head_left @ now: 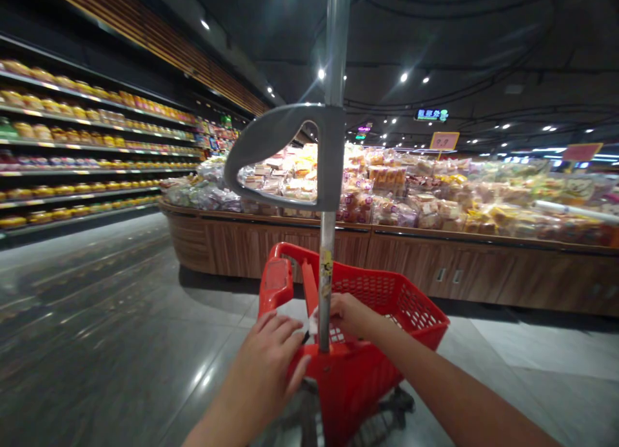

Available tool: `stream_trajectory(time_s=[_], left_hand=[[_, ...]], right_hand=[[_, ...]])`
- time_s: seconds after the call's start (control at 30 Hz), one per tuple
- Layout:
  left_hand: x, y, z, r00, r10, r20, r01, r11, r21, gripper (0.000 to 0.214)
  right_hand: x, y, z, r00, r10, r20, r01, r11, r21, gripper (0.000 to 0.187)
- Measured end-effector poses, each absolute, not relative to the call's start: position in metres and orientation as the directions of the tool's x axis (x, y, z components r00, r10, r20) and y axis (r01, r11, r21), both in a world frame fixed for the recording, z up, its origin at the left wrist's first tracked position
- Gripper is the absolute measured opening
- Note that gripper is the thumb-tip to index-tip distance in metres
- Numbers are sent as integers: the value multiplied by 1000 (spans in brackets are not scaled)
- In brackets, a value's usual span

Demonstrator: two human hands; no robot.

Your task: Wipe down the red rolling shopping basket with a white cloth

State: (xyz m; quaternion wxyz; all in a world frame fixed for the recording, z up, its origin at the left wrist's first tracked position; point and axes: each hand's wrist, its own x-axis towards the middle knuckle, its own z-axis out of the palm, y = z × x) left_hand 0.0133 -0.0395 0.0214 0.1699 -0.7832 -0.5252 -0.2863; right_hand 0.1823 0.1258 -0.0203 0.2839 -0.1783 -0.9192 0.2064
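A small red plastic shopping cart (333, 369) stands in front of me, with an upright metal pole (325, 273) rising from its near end. Fixed on that pole is a grey loop-shaped handle (331, 157). My left hand (275, 347) is beside the cart's red handle frame, fingers stretched out and thumb apart. On the other side, my right hand (345, 313) reaches over the basket with its fingers pinched together close to the pole. A small white piece (313, 321) shows at those fingertips, partly hidden by the pole; its kind is unclear.
A wood-panelled display counter (285, 244) heaped with packaged goods (387, 189) runs across ahead. Along the left wall stand shelves (87, 118) of jars with yellow lids. Grey floor tiles (203, 318) extend around the cart. Price signs (445, 140) rise above the counter.
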Motion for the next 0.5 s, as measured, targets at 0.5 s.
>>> stream_trajectory(time_s=[0.5], left_hand=[[17,-25,4,162,862,481,986,-160,-45,20]], right_hand=[[148,188,-21,-811,398,429,258,901,-347,33]])
